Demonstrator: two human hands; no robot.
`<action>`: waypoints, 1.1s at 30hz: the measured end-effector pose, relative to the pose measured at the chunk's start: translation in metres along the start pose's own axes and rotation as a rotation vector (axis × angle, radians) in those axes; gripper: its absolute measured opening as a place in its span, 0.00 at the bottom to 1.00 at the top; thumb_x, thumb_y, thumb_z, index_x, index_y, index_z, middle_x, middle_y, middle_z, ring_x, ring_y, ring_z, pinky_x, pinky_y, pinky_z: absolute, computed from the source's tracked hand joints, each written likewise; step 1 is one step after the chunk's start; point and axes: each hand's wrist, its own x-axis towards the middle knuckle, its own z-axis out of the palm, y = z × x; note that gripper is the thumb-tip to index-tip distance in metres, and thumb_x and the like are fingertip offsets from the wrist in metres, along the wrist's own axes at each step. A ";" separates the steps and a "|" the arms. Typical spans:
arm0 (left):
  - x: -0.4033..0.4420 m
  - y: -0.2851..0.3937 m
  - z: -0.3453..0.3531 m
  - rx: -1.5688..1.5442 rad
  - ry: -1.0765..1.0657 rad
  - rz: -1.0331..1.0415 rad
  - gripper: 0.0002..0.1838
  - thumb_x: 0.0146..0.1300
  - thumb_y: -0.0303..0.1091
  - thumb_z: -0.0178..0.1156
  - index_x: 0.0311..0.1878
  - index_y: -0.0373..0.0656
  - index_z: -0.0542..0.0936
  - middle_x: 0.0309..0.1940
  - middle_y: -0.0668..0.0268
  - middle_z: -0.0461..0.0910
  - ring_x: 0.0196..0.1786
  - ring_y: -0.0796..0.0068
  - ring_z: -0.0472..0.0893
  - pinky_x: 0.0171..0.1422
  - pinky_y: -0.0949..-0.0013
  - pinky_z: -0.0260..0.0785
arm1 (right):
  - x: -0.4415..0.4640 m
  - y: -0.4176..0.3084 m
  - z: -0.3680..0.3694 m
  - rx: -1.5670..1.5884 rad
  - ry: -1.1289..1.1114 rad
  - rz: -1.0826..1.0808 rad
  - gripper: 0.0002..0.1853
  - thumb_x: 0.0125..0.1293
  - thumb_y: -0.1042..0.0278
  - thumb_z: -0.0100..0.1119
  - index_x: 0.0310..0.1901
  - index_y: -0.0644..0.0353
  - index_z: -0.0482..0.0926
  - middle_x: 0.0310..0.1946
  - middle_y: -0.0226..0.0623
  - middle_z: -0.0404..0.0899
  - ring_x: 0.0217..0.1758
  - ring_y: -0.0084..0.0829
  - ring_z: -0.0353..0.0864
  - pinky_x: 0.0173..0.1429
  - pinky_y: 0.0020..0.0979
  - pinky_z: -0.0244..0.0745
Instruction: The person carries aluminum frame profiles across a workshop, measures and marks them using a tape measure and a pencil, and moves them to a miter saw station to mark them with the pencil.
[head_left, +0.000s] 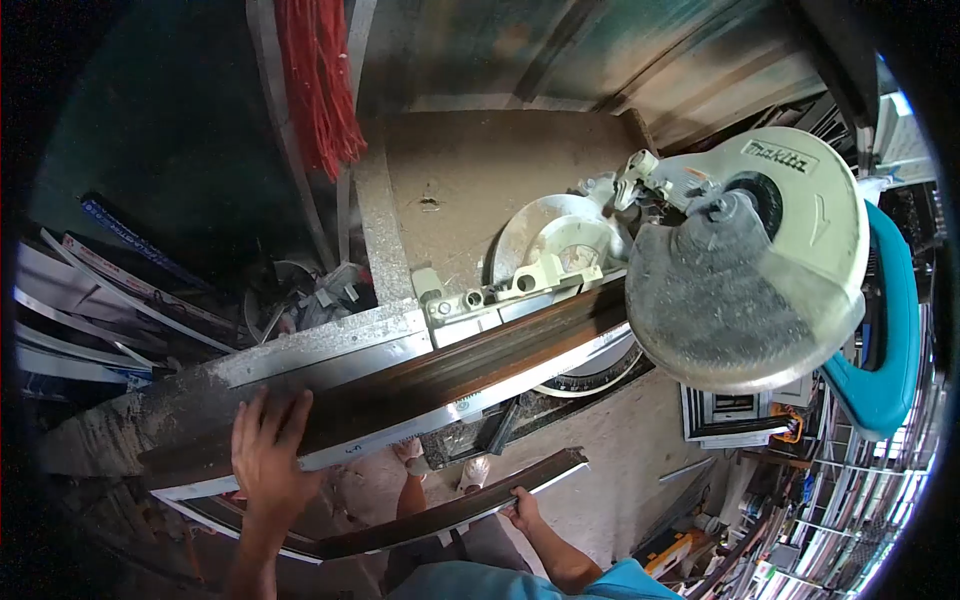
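Note:
A long dark brown profile with a white edge (430, 384) lies across the bed of a mitre saw (745, 300), its right end beside the blade guard. My left hand (272, 450) rests on the left part of this profile, fingers spread over its top. Lower down, my right hand (522, 510) is closed around a second brown profile (450, 514), near that piece's right end. This second profile slants below the saw bench, and its left part passes near my left forearm.
Red strands (318, 85) hang at the top. The saw's blue handle (890, 320) stands out at the right. White strips (120, 295) lean at the left. Frames (730, 412) and stacked materials are at the lower right. A bare foot (408, 450) shows under the bench.

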 end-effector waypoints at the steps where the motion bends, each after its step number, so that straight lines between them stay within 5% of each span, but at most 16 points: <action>1: 0.000 -0.001 0.000 0.010 -0.015 -0.004 0.43 0.41 0.35 0.76 0.68 0.51 0.79 0.64 0.63 0.77 0.74 0.49 0.68 0.79 0.39 0.57 | -0.001 -0.003 0.004 0.013 0.007 -0.002 0.15 0.66 0.67 0.53 0.50 0.67 0.75 0.42 0.49 0.81 0.42 0.48 0.84 0.47 0.52 0.84; 4: 0.003 0.001 -0.006 0.023 -0.068 -0.025 0.42 0.42 0.34 0.75 0.68 0.51 0.78 0.65 0.62 0.76 0.74 0.48 0.68 0.79 0.39 0.56 | -0.004 -0.011 0.019 0.059 0.030 -0.008 0.12 0.66 0.66 0.53 0.45 0.67 0.75 0.28 0.45 0.79 0.22 0.40 0.81 0.23 0.38 0.82; 13: 0.006 0.000 -0.009 -0.030 -0.090 -0.012 0.41 0.41 0.28 0.69 0.66 0.49 0.78 0.65 0.62 0.75 0.73 0.49 0.69 0.77 0.37 0.58 | 0.017 -0.011 0.016 0.041 -0.081 0.062 0.12 0.68 0.66 0.54 0.45 0.66 0.76 0.30 0.41 0.77 0.28 0.37 0.82 0.28 0.38 0.84; 17: 0.002 0.000 -0.005 0.033 -0.023 0.026 0.40 0.40 0.26 0.68 0.66 0.49 0.78 0.64 0.62 0.76 0.70 0.50 0.71 0.75 0.38 0.60 | 0.023 -0.020 0.052 -0.092 0.091 0.080 0.10 0.75 0.63 0.51 0.48 0.58 0.79 0.40 0.36 0.80 0.35 0.31 0.79 0.41 0.40 0.86; 21: -0.003 0.001 -0.001 0.042 0.005 0.013 0.40 0.40 0.26 0.67 0.65 0.50 0.78 0.64 0.62 0.76 0.69 0.50 0.72 0.75 0.39 0.62 | 0.036 -0.024 0.073 -0.080 0.087 0.054 0.05 0.75 0.66 0.55 0.47 0.54 0.78 0.35 0.31 0.74 0.37 0.29 0.74 0.58 0.53 0.82; 28: -0.003 0.005 -0.001 0.043 0.028 -0.005 0.42 0.39 0.27 0.69 0.66 0.51 0.79 0.63 0.62 0.77 0.68 0.51 0.73 0.76 0.42 0.61 | 0.033 -0.032 0.074 -0.133 0.019 0.019 0.04 0.76 0.68 0.57 0.47 0.56 0.77 0.31 0.29 0.71 0.29 0.25 0.72 0.54 0.50 0.87; 33: 0.002 0.004 -0.004 0.021 0.016 0.019 0.43 0.38 0.26 0.70 0.67 0.51 0.79 0.63 0.62 0.78 0.68 0.50 0.74 0.77 0.44 0.60 | 0.004 -0.022 0.030 -0.114 -0.027 0.050 0.11 0.67 0.64 0.66 0.46 0.55 0.77 0.30 0.29 0.72 0.29 0.26 0.79 0.42 0.40 0.91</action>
